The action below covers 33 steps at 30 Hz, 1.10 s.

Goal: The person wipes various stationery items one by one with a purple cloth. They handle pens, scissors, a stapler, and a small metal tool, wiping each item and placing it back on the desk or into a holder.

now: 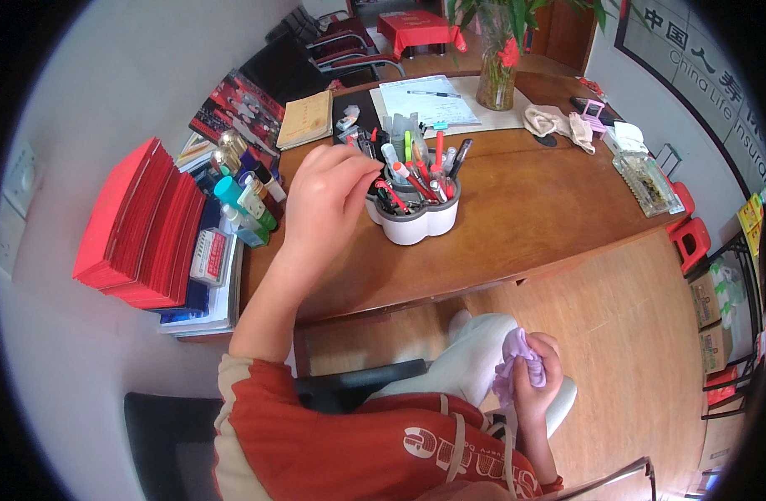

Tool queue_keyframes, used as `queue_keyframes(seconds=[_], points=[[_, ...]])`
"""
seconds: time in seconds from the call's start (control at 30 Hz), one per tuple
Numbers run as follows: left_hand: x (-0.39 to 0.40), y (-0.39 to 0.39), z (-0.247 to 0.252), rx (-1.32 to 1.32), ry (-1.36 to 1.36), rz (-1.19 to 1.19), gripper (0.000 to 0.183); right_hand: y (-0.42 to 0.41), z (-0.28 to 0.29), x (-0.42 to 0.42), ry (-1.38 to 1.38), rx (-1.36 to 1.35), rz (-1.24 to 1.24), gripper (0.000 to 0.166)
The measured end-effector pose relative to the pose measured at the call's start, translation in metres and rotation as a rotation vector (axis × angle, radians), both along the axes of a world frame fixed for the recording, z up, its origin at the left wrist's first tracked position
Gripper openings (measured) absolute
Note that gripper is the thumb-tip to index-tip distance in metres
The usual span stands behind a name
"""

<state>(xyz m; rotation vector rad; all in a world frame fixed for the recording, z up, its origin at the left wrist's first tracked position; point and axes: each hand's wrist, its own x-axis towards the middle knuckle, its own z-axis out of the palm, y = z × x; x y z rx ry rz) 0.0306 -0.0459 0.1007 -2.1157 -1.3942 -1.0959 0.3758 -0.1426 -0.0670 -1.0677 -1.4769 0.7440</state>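
Observation:
My left hand (330, 188) hovers at the left side of a white pen organizer (414, 228) with a grey rim, its fingertips pinched together above the near left compartment. Whether something small is between those fingertips is hidden from me. Pens and markers (417, 178) stand in the organizer, along with a red-handled item (390, 195) lying in the front compartment. Down over my lap, my right hand (539, 379) grips a crumpled lilac cloth (521, 363).
Red booklets (145, 232) and several bottles (248, 206) crowd the left end of the wooden desk (521, 188). Behind the organizer lie papers (427, 100) and a glass vase (497, 69). A beige cloth (561, 125), a pink mini chair-shaped stand (593, 116) and a clear box (646, 181) sit right.

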Motion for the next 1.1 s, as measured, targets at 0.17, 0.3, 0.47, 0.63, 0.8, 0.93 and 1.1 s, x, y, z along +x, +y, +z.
queue_keyframes(seconds=[0.17,0.3,0.47,0.63,0.8,0.93,1.1], points=[[0.020,-0.026,-0.041,-0.026,0.017,-0.114,0.017,0.001,-0.004,0.000,0.004,0.024,0.010,0.038],[0.032,-0.023,-0.063,-0.052,0.147,-0.179,0.028,0.000,0.000,-0.003,0.032,-0.001,0.032,0.038],[0.048,-0.017,-0.061,-0.019,0.293,-0.136,0.035,-0.001,-0.002,-0.003,0.031,-0.001,0.023,0.037],[0.043,-0.014,-0.068,0.031,0.288,-0.009,0.037,-0.002,-0.005,-0.002,0.022,0.007,0.028,0.037],[0.035,-0.022,-0.077,-0.033,0.190,0.031,0.039,-0.001,-0.007,-0.002,0.033,-0.006,0.030,0.036],[0.035,-0.025,-0.081,-0.056,0.122,-0.003,0.037,-0.001,-0.010,-0.004,0.061,-0.013,0.050,0.036],[0.020,-0.020,-0.080,-0.037,0.057,0.023,0.037,-0.001,-0.009,-0.002,0.064,-0.025,0.042,0.036]])
